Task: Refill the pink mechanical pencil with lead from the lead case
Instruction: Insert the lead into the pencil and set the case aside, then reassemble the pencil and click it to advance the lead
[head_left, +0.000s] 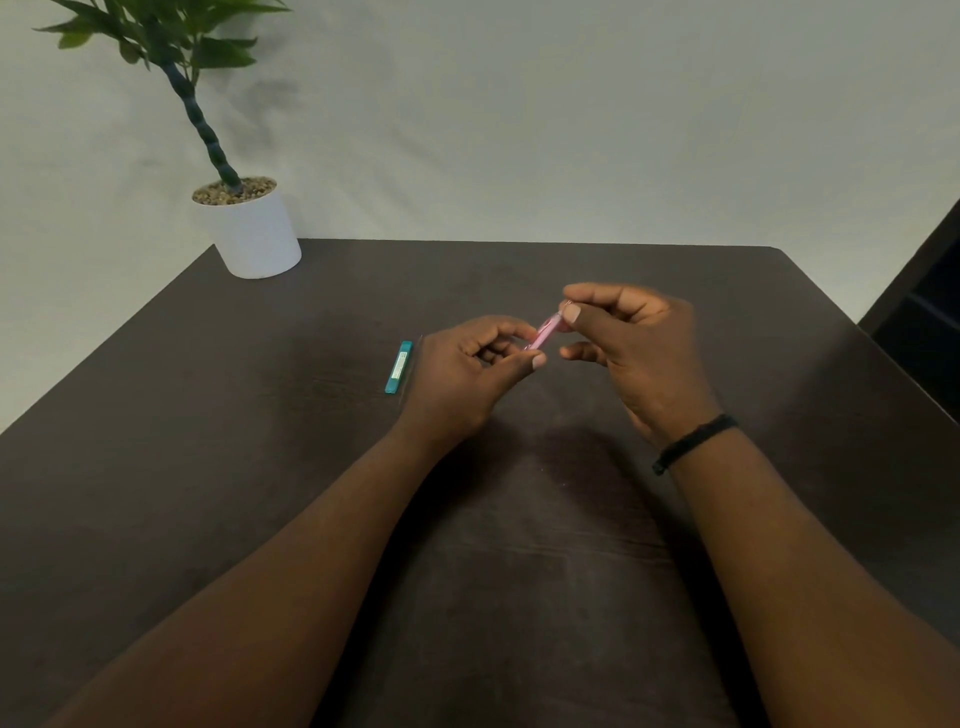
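The pink mechanical pencil (546, 332) is held slanted above the middle of the dark table (260, 415), only a short stretch of it showing between my hands. My left hand (467, 371) grips its lower end between thumb and fingers. My right hand (636, 345) pinches its upper end with thumb and forefinger. The teal lead case (398, 367) lies flat on the table just left of my left hand, not touched. A thin dark stick, perhaps a lead (410, 371), lies beside the case.
A white pot with a green plant (248, 228) stands at the table's far left corner. A dark piece of furniture (924, 291) sits beyond the right edge. A black band circles my right wrist (693, 441).
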